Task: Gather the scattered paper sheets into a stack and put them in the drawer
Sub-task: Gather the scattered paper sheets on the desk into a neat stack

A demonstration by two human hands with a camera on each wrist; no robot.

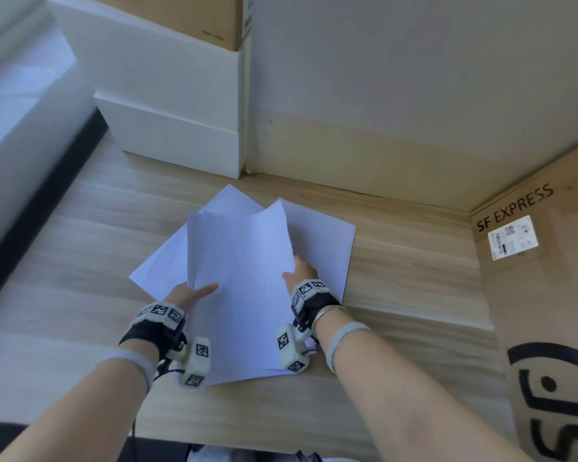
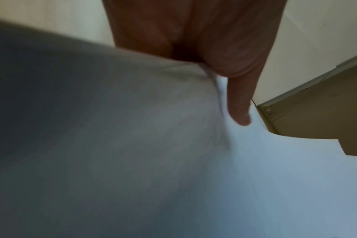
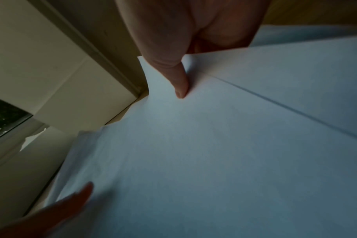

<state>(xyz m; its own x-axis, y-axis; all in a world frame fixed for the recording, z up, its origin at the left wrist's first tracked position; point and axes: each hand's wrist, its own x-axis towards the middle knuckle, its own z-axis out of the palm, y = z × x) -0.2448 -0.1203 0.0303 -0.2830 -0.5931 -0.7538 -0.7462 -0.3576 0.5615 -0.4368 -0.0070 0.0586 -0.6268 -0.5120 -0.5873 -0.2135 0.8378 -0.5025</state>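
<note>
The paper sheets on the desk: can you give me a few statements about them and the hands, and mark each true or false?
1. The paper sheets are fanned out, corners askew. True.
2. The left hand holds the sheets at their left edge. True.
3. The right hand hangs free above the wooden desk. False: it holds the sheets' right edge.
4. The sheets lie inside a drawer. False: they are over the desk.
5. A cardboard box marked SF EXPRESS stands at the right. True.
</note>
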